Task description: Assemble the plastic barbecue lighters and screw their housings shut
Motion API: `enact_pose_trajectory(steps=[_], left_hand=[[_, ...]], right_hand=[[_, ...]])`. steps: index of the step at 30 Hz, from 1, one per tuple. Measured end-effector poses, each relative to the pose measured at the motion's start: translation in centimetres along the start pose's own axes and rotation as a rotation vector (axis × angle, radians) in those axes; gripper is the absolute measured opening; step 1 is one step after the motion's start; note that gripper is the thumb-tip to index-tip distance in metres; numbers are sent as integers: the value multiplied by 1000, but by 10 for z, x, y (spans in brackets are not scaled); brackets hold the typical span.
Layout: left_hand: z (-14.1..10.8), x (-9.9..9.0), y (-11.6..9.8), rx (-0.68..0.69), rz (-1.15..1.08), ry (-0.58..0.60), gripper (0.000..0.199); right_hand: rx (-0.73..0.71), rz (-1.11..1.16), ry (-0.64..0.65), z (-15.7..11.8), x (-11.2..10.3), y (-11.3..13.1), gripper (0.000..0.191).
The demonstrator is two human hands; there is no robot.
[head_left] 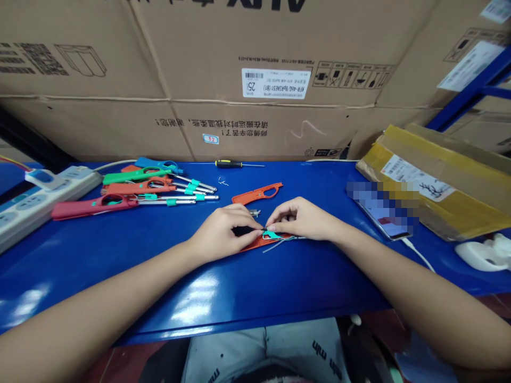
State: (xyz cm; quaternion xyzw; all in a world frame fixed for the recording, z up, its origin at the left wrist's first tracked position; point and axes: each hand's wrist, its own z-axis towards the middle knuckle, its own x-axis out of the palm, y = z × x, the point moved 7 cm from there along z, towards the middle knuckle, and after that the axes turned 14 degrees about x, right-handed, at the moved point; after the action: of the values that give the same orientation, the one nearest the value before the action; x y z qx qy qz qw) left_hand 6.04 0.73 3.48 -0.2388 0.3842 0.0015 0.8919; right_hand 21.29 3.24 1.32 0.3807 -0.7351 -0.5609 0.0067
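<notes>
An opened long-nose lighter (255, 243) with an orange casing lies on the blue tabletop under both hands. My left hand (221, 231) is closed around its handle end, thumb along the near side, and a dark part shows beneath the fingers. My right hand (303, 221) pinches at the lighter's middle, beside a green trigger piece (272, 234); its fingertips hide the exact spot. Thin clear tubing (273, 246) sticks out at the near side. Just beyond the hands lies the loose orange casing half (255, 195), with a small metal part (254, 213) by my left fingers.
Several coloured lighters (139, 187) lie at the left near a white power strip (43, 199). A screwdriver (229, 164) rests at the back before large cardboard boxes (215, 64). On the right are a phone (379, 213), a taped carton (435, 181) and a white charger (485, 254).
</notes>
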Motion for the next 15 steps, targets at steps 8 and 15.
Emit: enact_pose_trajectory(steps=[8, 15], left_hand=[[1, -1, -9, 53, 138, 150, 29], [1, 1, -14, 71, 202, 228, 25]], right_hand=[[-103, -88, -63, -2, 0, 4, 18], [-104, -65, -39, -2, -1, 4, 15]])
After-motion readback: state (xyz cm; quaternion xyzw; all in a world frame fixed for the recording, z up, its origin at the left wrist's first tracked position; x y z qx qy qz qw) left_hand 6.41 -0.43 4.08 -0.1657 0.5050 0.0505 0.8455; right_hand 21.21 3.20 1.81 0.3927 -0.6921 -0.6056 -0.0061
